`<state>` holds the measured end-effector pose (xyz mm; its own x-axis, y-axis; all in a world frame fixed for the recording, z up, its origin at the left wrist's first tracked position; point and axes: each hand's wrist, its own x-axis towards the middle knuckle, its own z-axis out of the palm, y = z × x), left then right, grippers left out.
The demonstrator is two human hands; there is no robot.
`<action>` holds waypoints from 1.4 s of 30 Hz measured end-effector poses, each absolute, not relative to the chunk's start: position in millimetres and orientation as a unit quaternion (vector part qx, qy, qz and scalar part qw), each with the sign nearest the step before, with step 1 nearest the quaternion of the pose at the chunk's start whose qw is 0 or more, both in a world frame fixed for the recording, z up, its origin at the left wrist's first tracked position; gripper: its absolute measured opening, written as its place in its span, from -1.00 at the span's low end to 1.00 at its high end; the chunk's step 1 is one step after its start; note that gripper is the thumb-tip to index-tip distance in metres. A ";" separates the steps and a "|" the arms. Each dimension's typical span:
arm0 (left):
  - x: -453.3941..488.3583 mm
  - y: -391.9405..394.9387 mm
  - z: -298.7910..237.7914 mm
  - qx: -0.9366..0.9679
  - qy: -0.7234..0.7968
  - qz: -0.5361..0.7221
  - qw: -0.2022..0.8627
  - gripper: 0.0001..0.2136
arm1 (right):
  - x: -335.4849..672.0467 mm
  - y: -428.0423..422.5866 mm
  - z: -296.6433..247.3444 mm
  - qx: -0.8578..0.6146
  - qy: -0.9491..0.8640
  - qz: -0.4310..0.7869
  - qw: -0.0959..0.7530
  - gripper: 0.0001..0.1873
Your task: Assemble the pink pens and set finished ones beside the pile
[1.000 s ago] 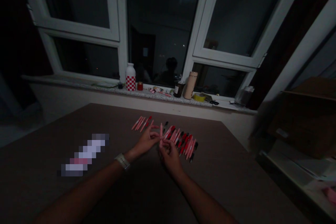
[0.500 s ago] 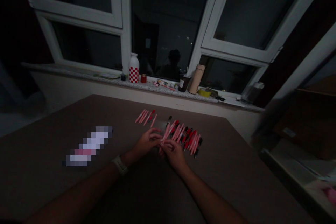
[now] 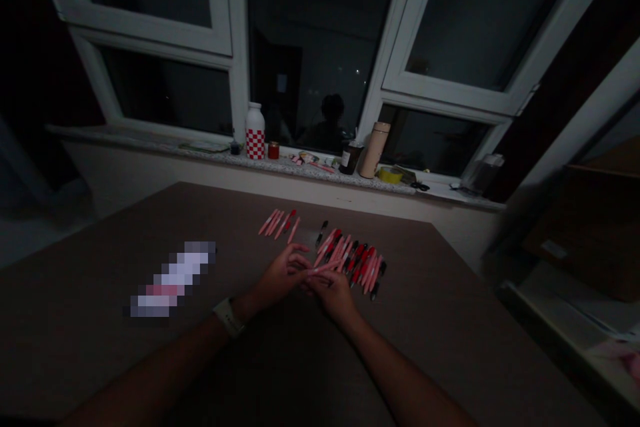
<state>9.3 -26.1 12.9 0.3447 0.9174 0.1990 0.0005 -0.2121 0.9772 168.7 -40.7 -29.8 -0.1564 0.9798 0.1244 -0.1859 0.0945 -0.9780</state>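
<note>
Both my hands meet over the brown table [image 3: 150, 360] in dim light. My left hand [image 3: 280, 275] and my right hand [image 3: 334, 291] pinch the same pink pen [image 3: 323, 269], which lies almost level between their fingertips. Just beyond my right hand lies a row of several pink, red and black pens [image 3: 357, 263]. A smaller group of pink and red pens [image 3: 279, 223] lies farther back to the left. A pale watch [image 3: 229, 317] is on my left wrist.
A blurred-out white and pink object [image 3: 173, 278] lies on the table's left part. On the windowsill stand a red-checked white bottle [image 3: 255, 131], a small red jar [image 3: 273, 150], a tan flask [image 3: 375, 149], yellow tape [image 3: 389, 175] and small clutter. A brown box [image 3: 595, 220] is at right.
A pink pen was laid down beside the smaller group at the back. My hands drew back toward me, and the pink pen between them tipped from upright to nearly level.
</note>
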 end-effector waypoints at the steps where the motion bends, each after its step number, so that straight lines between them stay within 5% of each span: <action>1: 9.0 -26.7 13.3 0.646 0.360 0.442 0.508 -0.52 | 169.1 -40.6 -29.6 -0.385 -0.529 0.545 0.524 -0.58; 14: -9.1 -24.8 18.5 0.788 0.375 0.380 0.305 -0.73 | 169.6 -42.1 -21.0 -0.404 -0.550 0.530 0.504 -0.51; 24: -24.8 -32.3 12.5 0.858 0.410 0.260 0.167 -0.65 | 173.3 -43.2 -15.0 -0.436 -0.527 0.514 0.518 -0.52; 42: -20.7 -35.0 -1.0 0.849 0.425 0.219 0.225 -0.53 | 176.2 -48.0 -8.6 -0.457 -0.576 0.505 0.453 -0.63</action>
<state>-20.7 -35.0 -1.0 0.5428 0.8202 0.1805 0.6232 -0.5375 0.5681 176.2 -48.0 -8.6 -0.1716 0.9833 0.0609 0.0684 0.0736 -0.9949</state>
